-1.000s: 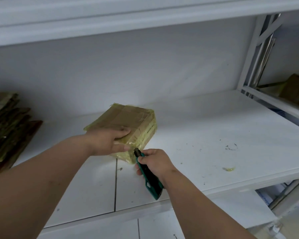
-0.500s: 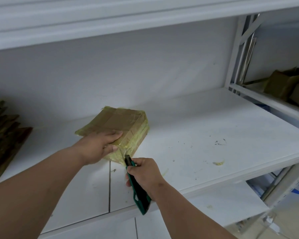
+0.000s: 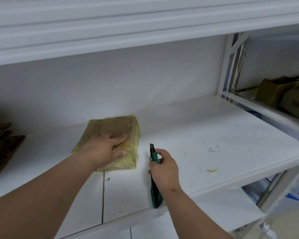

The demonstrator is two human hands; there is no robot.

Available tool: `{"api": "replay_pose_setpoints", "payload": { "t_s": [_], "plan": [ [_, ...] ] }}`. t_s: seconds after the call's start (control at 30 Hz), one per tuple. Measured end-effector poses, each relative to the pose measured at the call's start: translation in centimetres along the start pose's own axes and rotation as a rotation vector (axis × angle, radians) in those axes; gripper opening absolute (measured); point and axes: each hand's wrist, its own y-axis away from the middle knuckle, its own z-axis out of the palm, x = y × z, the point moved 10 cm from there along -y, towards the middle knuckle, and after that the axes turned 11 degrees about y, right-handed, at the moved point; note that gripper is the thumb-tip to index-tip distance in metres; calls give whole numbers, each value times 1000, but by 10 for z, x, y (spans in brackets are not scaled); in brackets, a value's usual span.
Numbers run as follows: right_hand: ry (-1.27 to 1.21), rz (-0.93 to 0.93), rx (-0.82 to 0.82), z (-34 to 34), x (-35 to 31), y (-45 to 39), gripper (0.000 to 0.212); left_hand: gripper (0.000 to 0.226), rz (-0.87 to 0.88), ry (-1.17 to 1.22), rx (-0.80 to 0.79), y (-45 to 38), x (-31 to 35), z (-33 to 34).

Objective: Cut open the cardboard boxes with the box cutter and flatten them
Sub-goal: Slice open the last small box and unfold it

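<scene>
So far box (image 3: 110,135) looks taped shut; your left hand (image 3: 104,150) flat on it, right hand (image 3: 164,169) grips cutter (image 3: 154,180), blade beside box; cutting, flattening left

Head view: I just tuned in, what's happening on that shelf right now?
A person is opening a taped cardboard box on a white shelf. The left hand presses flat on the box's top. The right hand grips a green box cutter, blade out, held just right of the box and clear of it. The box looks closed.
</scene>
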Motion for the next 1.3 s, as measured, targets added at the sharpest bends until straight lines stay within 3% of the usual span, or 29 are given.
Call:
{"api": "replay_pose_setpoints", "payload": {
  "t_s": [0.07, 0.2, 0.33, 0.6, 0.83, 1.13, 1.3],
  "plan": [
    [40, -59, -45, 5, -1, 3, 38, 73, 30, 4, -60, 0, -6, 5],
    [172, -191, -118, 21, -5, 13, 40, 61, 43, 78, -19, 2, -8, 7],
    [272, -310, -83, 22, -16, 17, 43, 56, 83, 218, 11, 4, -2, 5],
    [391, -511, -40, 25, -41, 17, 46, 55, 112, 238, -12, 3, 5, -1],
    [441, -539, -4, 30, -46, 12, 51, 53, 98, 317, -42, -3, 2, -1],
    [615, -507, -61, 36, -37, 3, 44, 50, 98, 223, 10, 1, 9, 2],
    [707, -452, -89, 40, -30, 4, 57, 51, 88, 200, -2, 2, 9, 3]
  ]
}}
